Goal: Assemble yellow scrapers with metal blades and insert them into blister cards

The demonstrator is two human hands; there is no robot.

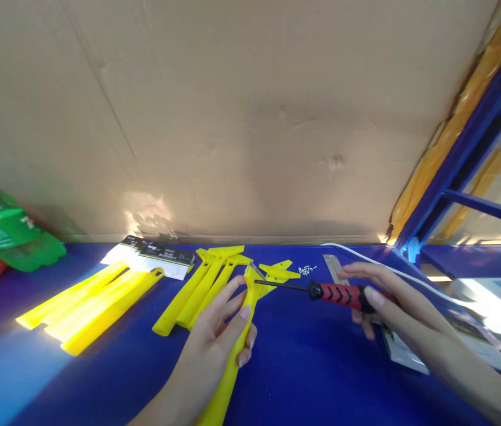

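Note:
My left hand (224,322) is wrapped round a yellow plastic scraper handle (228,378), whose flared head points away from me. In my right hand (395,302) is a screwdriver (341,294) with a red and black grip, pinched under the thumb with some fingers stretched out. The screwdriver's tip touches the side of the scraper's head; exactly what it meets there is too small to tell. Just beyond lie loose yellow plastic pieces (279,271) and several small white bits (306,270). A flat metal strip (333,269) lies behind the right hand's fingertips.
Several yellow scraper bodies (201,287) and yellow handle pieces (95,307) lie to the left on the blue table (295,367). Black and white printed cards (157,255) are behind them. A green bottle (15,231) lies far left; a white cable (392,271) runs along the right.

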